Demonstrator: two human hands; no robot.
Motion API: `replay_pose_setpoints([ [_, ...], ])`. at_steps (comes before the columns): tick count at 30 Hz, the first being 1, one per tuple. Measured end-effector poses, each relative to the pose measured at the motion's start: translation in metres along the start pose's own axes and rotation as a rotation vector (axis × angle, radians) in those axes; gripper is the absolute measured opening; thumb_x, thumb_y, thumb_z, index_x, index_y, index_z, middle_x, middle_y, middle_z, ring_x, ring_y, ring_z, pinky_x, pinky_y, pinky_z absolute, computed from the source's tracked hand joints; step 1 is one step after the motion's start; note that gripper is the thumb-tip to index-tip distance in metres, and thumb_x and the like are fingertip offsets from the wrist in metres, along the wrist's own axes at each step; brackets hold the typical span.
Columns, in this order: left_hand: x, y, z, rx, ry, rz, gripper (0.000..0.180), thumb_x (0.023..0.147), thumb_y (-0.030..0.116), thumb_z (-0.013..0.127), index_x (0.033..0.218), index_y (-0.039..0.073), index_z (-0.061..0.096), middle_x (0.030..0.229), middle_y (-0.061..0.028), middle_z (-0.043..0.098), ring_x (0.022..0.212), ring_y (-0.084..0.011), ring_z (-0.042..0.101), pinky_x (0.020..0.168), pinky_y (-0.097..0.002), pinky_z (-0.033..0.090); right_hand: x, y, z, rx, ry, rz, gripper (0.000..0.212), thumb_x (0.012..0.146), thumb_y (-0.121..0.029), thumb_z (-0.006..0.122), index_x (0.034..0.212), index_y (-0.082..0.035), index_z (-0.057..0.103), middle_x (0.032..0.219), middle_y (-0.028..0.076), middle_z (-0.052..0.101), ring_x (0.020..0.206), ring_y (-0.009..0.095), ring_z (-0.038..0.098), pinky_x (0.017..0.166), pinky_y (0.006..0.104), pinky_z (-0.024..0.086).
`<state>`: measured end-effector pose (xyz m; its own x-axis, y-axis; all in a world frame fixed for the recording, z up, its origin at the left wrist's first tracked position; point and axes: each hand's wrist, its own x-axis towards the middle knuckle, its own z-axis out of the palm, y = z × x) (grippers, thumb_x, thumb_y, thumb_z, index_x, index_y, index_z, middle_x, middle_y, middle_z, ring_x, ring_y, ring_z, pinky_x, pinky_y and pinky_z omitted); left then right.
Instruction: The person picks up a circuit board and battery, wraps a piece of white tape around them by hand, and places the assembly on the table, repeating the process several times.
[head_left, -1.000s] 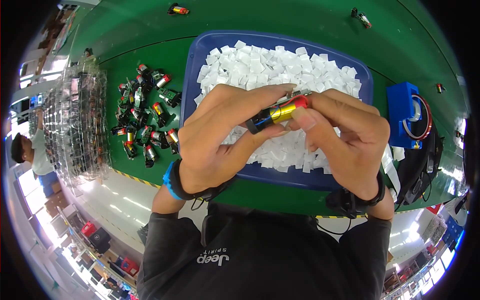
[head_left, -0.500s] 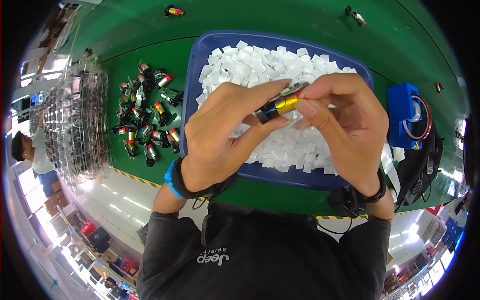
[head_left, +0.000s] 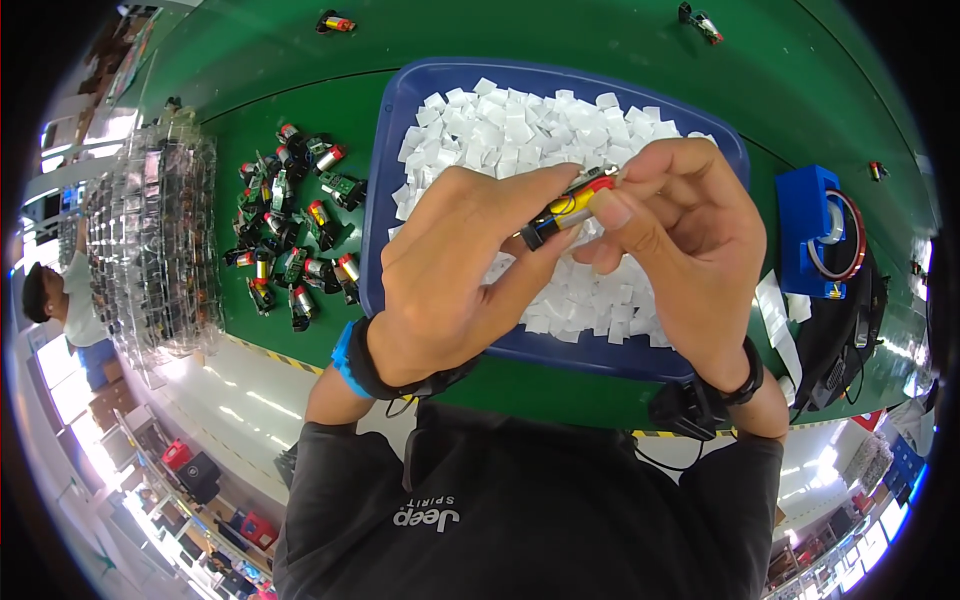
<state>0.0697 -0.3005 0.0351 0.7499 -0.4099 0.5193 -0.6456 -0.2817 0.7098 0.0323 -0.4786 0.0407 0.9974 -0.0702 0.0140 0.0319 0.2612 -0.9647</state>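
Observation:
Above the blue tub, my left hand (head_left: 450,265) pinches a small battery with a circuit board (head_left: 570,207) between thumb and fingers. The battery is tilted, its black end low at the left and its red end high at the right. A yellow band wraps its silvery middle, and a dark wire loop lies across it. My right hand (head_left: 695,240) is curled at the red end, thumb tip against it and index finger just beyond. Whether that index finger touches the battery is hard to tell. Below both hands, the blue tub (head_left: 377,200) holds a heap of small white squares (head_left: 500,125).
Several similar battery-and-board pieces (head_left: 290,215) lie piled left of the tub on the green table (head_left: 290,105). Stacked clear trays (head_left: 155,250) stand further left. A blue tape dispenser (head_left: 805,225), a white strip (head_left: 775,325) and a black bag (head_left: 855,340) are at the right.
My right thumb and index finger have spread slightly apart at the red end, showing more of it. The battery has shifted a little to the right with my left hand.

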Motion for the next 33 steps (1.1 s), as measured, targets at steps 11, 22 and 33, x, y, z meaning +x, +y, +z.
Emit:
replay_pose_setpoints([
  [11, 0.0, 0.004, -0.005, -0.796, 0.025, -0.474, 0.038, 0.091, 0.0, 0.069, 0.126, -0.008, 0.055, 0.115, -0.0172, 0.066, 0.1, -0.0177, 0.066, 0.062, -0.0262, 0.062, -0.001, -0.009, -0.007, -0.811, -0.133, -0.657, 0.041, 0.079, 0.007, 0.076, 0.118, 0.007, 0.066, 0.097, 0.015, 0.072, 0.076, 0.019, 0.071, 0.065, 0.0252, 0.056],
  [22, 0.024, -0.007, -0.014, -0.35, -0.075, -0.466, 0.029, 0.09, 0.008, 0.073, 0.115, -0.004, 0.064, 0.104, -0.0122, 0.07, 0.077, -0.0096, 0.065, 0.053, -0.0222, 0.056, -0.004, -0.009, -0.002, -0.673, -0.223, -0.402, 0.053, 0.075, 0.008, 0.075, 0.127, 0.002, 0.065, 0.103, 0.013, 0.069, 0.077, 0.018, 0.067, 0.062, 0.0278, 0.054],
  [33, 0.197, -0.223, 0.028, 0.578, -0.601, 0.075, 0.037, 0.09, 0.027, 0.073, 0.121, 0.009, 0.064, 0.095, -0.0064, 0.07, 0.082, -0.0196, 0.062, 0.074, -0.0375, 0.052, -0.011, -0.031, -0.008, -1.065, -0.393, -0.438, 0.028, 0.077, -0.01, 0.077, 0.103, -0.004, 0.069, 0.089, 0.008, 0.067, 0.076, 0.025, 0.065, 0.061, 0.034, 0.052],
])
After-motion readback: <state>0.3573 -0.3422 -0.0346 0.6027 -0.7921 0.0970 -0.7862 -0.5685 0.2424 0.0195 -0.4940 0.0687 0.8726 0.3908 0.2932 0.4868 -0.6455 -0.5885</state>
